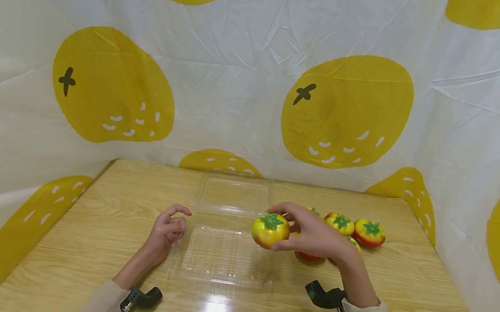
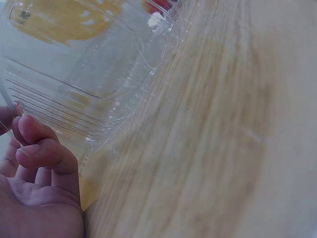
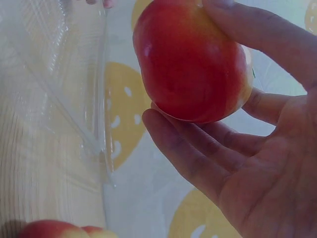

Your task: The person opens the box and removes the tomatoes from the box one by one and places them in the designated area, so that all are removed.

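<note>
My right hand (image 1: 311, 232) holds a red-and-yellow tomato-like fruit (image 1: 270, 230) between thumb and fingers, its green star-shaped top facing up. The fruit hangs above the right edge of a clear plastic clamshell container (image 1: 223, 278), which lies with its lid (image 1: 235, 195) folded back. From the right wrist, the glossy red underside of the fruit (image 3: 188, 64) shows. At the container's left side, my left hand (image 1: 167, 232) has its fingers curled. The left wrist view has the fingertips (image 2: 32, 130) pinching the rim of the clear container (image 2: 74, 89).
More of these fruits (image 1: 369, 233) sit in a group on the right of the wooden table (image 1: 401, 305), partly behind my right hand. A white curtain (image 1: 239, 96) printed with yellow fruit stands behind the table and along both sides.
</note>
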{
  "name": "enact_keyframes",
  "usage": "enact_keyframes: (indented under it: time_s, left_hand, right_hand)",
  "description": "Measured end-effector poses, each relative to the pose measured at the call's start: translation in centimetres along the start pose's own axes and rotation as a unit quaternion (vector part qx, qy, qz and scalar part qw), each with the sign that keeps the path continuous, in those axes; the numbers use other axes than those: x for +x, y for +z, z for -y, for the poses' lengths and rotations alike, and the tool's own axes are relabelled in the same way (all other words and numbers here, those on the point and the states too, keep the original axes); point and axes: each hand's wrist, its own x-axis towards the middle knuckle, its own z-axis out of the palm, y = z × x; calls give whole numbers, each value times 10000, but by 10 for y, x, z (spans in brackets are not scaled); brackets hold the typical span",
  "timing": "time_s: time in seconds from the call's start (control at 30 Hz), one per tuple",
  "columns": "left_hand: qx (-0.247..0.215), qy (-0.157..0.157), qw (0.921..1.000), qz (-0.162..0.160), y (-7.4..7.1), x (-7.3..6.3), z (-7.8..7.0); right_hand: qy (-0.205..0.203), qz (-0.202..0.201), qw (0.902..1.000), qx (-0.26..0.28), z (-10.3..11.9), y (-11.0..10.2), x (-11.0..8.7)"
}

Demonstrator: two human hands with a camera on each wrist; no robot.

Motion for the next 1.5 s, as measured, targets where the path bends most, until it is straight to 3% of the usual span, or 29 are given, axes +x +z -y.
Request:
enact_keyframes:
  time_s: [0.13, 0.63, 1.5]
  left_hand:
    - [-22, 47, 10000, 46, 0, 1, 1]
    - [71, 46, 10000, 4, 1, -1, 1]
    - [2, 56, 10000, -13, 0, -1, 3]
  right_hand:
    - [139, -208, 9997, 21, -1, -5, -10]
    - [-360, -680, 9970, -122, -22, -20, -33]
    - [-256, -861, 9958, -197, -42, -34, -48]
